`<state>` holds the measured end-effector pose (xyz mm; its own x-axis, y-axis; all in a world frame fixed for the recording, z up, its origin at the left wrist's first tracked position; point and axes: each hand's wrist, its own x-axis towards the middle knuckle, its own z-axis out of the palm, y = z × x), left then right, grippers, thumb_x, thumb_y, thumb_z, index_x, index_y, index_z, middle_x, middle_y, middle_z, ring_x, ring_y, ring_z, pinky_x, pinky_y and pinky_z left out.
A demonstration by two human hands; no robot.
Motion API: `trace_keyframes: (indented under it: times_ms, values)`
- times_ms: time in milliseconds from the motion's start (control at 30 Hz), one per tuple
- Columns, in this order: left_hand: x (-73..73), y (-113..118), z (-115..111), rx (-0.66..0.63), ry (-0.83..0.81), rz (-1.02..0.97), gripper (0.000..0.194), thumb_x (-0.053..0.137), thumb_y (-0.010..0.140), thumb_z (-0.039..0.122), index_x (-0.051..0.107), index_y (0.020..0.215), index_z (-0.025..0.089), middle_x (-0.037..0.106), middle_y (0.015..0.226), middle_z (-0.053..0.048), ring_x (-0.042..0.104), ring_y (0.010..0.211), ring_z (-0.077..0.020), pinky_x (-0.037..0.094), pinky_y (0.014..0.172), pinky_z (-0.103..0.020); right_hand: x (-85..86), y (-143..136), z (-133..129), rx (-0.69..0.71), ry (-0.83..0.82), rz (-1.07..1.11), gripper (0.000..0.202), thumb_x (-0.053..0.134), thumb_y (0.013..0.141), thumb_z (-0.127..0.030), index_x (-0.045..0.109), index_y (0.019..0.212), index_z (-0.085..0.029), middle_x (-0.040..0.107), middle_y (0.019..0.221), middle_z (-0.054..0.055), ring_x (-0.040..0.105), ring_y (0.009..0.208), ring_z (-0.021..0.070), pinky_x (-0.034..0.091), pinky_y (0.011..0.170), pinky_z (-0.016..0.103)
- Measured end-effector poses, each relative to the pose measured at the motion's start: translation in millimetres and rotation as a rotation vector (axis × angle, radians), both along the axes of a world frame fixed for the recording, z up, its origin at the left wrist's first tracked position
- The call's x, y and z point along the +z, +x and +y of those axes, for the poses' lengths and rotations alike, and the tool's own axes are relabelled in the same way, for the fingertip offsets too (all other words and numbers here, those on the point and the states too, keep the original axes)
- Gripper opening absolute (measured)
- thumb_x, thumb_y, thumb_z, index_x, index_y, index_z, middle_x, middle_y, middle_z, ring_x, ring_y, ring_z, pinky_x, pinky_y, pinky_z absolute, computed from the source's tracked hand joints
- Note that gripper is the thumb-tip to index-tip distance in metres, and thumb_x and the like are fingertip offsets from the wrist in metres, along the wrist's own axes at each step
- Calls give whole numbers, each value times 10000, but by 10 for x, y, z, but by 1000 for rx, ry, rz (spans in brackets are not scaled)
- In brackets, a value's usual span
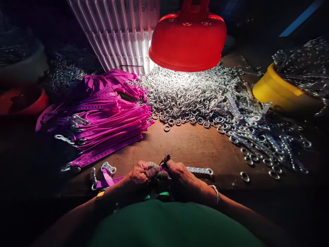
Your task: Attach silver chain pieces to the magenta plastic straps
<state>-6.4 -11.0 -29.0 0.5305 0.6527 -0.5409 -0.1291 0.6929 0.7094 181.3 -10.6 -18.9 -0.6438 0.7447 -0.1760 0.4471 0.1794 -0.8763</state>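
My left hand (144,172) and my right hand (177,171) meet close together at the table's front edge, fingers closed and several fingertips wrapped in dark cloth. A bit of magenta strap (161,168) shows pinched between them, with what looks like a metal ring against it; the fingers hide most of this. Beside my left forearm lies a magenta strap length (108,179) with a silver link piece (109,168) at its end. A silver linked bar (200,171) sticks out from behind my right hand; whether it is held or lying there, I cannot tell.
A pile of magenta straps (113,116) lies left, some with metal links. Behind my hands is a heap of metal rings (182,92) under a red lamp (189,43). Silver link pieces (257,140) spread right, near a yellow bucket (277,87). An orange bowl (23,101) stands left.
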Motion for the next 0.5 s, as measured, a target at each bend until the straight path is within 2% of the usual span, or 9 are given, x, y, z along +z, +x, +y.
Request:
trace_keyframes:
  times_ms: [100, 200, 333, 367, 400, 433, 500]
  values:
    - [-28, 11, -52, 48, -43, 6, 517, 801, 510, 538, 621, 646, 74, 596, 607, -61, 546, 575, -136, 421, 564, -243, 44, -10, 11, 74, -63, -3, 70, 434, 807, -172, 389, 860, -174, 507, 666, 10, 358, 516, 88, 277, 478, 229]
    - [-15, 22, -89, 29, -77, -9, 462, 812, 529, 477, 568, 580, 89, 545, 554, -26, 512, 524, -109, 392, 524, -221, 43, -20, 21, 150, -62, -37, 51, 401, 838, -181, 390, 887, -173, 509, 675, 16, 362, 513, 93, 270, 477, 233]
    - [168, 58, -109, 11, -107, -26, 354, 820, 553, 357, 571, 573, 106, 521, 568, -2, 471, 548, -91, 376, 535, -208, 113, -8, 57, 215, 35, -82, 45, 401, 883, -210, 411, 901, -171, 504, 669, -4, 380, 527, 95, 266, 493, 225]
    - [215, 64, -103, -27, -119, -9, 342, 830, 535, 362, 615, 616, 108, 540, 585, -9, 495, 575, -107, 397, 563, -219, 134, 3, 72, 242, 77, -120, 54, 419, 883, -212, 424, 911, -166, 507, 667, -7, 385, 531, 97, 264, 497, 223]
    - [245, 69, -89, 8, -115, 18, 354, 805, 568, 421, 642, 658, 120, 551, 598, -16, 512, 605, -125, 415, 592, -235, 146, 19, 91, 276, 122, -173, 66, 440, 880, -215, 438, 919, -163, 511, 665, -10, 390, 535, 99, 261, 499, 222]
    - [255, 76, -65, -76, -108, 23, 416, 812, 521, 485, 653, 641, 120, 568, 603, -33, 505, 590, -133, 426, 583, -251, 147, 40, 113, 311, 167, -232, 78, 462, 876, -221, 452, 926, -162, 518, 668, -11, 399, 544, 102, 259, 501, 221]
    - [213, 109, 7, -77, -37, 89, 512, 785, 473, 598, 656, 630, 128, 598, 644, -61, 521, 626, -166, 449, 615, -285, 113, 97, 158, 356, 250, -343, 109, 499, 867, -235, 472, 949, -169, 537, 686, -14, 421, 569, 110, 258, 505, 219]
